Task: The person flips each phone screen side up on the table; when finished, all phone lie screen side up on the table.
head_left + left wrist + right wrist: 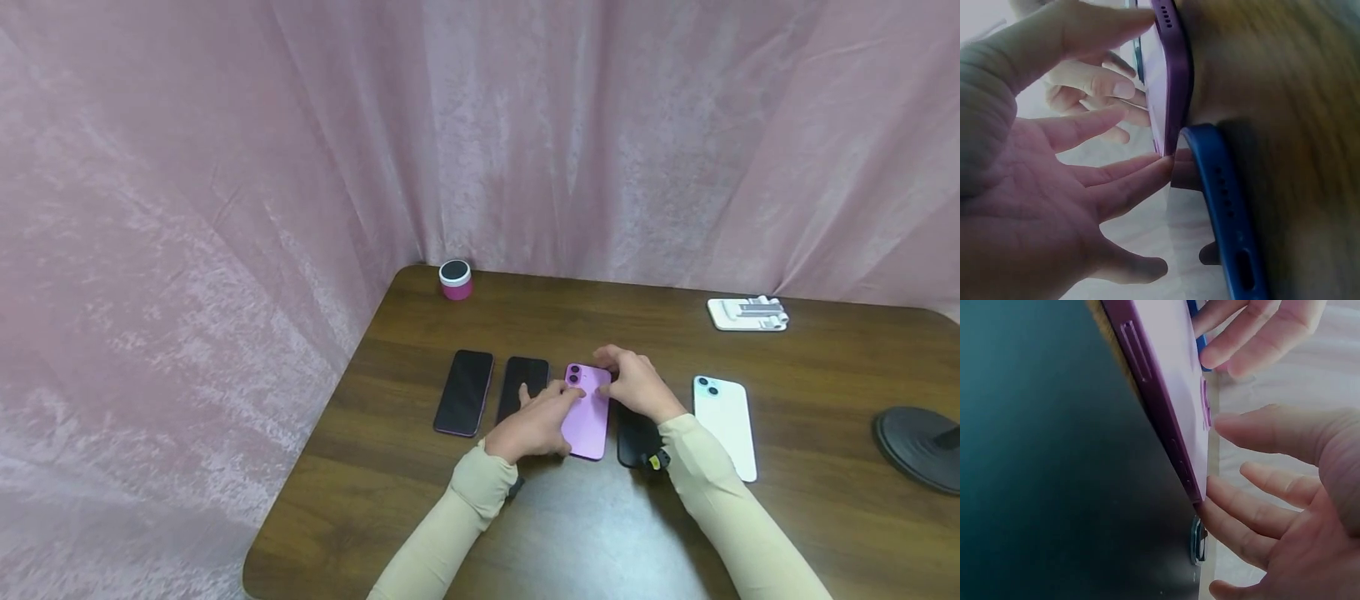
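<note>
Pink velvety curtain (600,125) fills the backdrop. In front of it, a brown wood-grain table (360,500) carries everything else.

Two pale yellow sleeves (738,521) reach in from the near side. Left grip (528,425): wide, fingers spread and fairly straight, touching the lilac phone (588,425) along its left side, thumb by the bottom corner; no firm hold. Right grip (637,387): also wide, fingertips at the phone's far right corner, thumb near the camera bump; light contact, not wrapped round it. So the lilac phone lies between the two grips, back up, camera end away from the person.

Black round base (911,442) at the right edge, cut off by the frame (upright part barely shows).

Other phones, all roughly one size, in a row with the lilac one: white phone (723,425) to the right, back up, two lenses; black phone (633,437) just right of the lilac one, half covered by the right grip and wrist; blue-framed phone (528,371) just left of it, screen up, partly under the left grip; purple-edged phone (463,392) at the far left, screen up.

White folded stand (747,314) lies flat near the back edge.

Smallest: pink-and-white jar (455,279), upright at the back left corner, dark top on. Contents can't be seen.
</note>
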`<state>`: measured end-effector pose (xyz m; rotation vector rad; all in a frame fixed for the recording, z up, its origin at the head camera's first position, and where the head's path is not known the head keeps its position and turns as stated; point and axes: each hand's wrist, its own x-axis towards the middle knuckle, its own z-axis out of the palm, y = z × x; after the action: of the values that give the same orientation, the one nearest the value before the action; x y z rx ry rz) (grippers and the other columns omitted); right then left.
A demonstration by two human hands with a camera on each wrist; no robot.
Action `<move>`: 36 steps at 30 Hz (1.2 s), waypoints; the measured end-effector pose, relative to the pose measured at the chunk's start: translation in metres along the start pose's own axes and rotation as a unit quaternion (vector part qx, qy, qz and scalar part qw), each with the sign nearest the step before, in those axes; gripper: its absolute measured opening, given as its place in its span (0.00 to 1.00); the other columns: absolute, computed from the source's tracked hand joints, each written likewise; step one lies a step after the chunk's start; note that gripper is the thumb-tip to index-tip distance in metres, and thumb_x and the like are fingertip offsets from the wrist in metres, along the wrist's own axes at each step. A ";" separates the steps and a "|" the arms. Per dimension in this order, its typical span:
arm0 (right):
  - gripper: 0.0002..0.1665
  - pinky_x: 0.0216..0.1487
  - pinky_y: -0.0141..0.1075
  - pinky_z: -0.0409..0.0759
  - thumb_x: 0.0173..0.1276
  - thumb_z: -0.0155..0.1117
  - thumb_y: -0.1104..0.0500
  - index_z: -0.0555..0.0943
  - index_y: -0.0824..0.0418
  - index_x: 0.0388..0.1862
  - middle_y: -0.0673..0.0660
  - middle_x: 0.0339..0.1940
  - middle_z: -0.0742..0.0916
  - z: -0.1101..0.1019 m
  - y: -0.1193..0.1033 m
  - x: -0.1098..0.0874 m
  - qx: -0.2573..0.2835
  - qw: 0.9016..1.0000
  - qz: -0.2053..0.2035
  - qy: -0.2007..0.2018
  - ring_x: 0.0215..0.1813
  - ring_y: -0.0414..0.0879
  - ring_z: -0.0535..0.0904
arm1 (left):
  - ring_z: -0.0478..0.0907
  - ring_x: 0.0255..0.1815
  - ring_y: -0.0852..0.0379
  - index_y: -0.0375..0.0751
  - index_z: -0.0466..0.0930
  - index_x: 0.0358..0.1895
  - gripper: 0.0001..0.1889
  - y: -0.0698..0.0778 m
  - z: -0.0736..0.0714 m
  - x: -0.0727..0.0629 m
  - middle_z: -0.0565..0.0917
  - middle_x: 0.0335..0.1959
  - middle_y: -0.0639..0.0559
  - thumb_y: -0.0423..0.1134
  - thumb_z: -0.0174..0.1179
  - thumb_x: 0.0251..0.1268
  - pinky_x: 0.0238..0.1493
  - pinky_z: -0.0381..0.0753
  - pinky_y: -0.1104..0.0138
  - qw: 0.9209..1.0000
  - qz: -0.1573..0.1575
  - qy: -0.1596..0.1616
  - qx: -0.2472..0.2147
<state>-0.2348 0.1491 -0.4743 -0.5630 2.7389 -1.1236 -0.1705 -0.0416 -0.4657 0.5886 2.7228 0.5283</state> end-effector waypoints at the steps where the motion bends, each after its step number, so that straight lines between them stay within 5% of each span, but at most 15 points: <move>1: 0.30 0.56 0.57 0.77 0.56 0.73 0.70 0.77 0.75 0.59 0.71 0.51 0.85 0.000 0.000 0.000 -0.001 1.000 0.000 -0.002 0.54 0.64 0.81 | 0.62 0.76 0.48 0.48 0.68 0.74 0.46 0.001 0.000 0.000 0.67 0.72 0.42 0.37 0.80 0.49 0.72 0.44 0.33 1.000 0.000 -0.002 0.004; 11: 0.29 0.55 0.57 0.79 0.57 0.72 0.71 0.77 0.75 0.58 0.72 0.52 0.85 0.000 -0.004 0.000 0.001 1.000 0.002 -0.013 0.55 0.65 0.81 | 0.66 0.72 0.42 0.47 0.72 0.69 0.44 0.009 0.003 -0.002 0.67 0.72 0.38 0.36 0.83 0.43 0.67 0.49 0.28 0.999 -0.009 0.002 0.048; 36: 0.24 0.49 0.54 0.81 0.59 0.69 0.68 0.79 0.77 0.54 0.72 0.47 0.85 0.000 -0.008 0.008 0.000 1.000 0.015 0.001 0.49 0.64 0.82 | 0.72 0.69 0.46 0.46 0.75 0.65 0.42 0.008 0.004 -0.002 0.70 0.70 0.41 0.34 0.82 0.40 0.67 0.54 0.30 0.997 -0.024 0.054 0.045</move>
<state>-0.2395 0.1408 -0.4687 -0.5205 2.7396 -1.1168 -0.1645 -0.0348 -0.4652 0.5290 2.8678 0.4396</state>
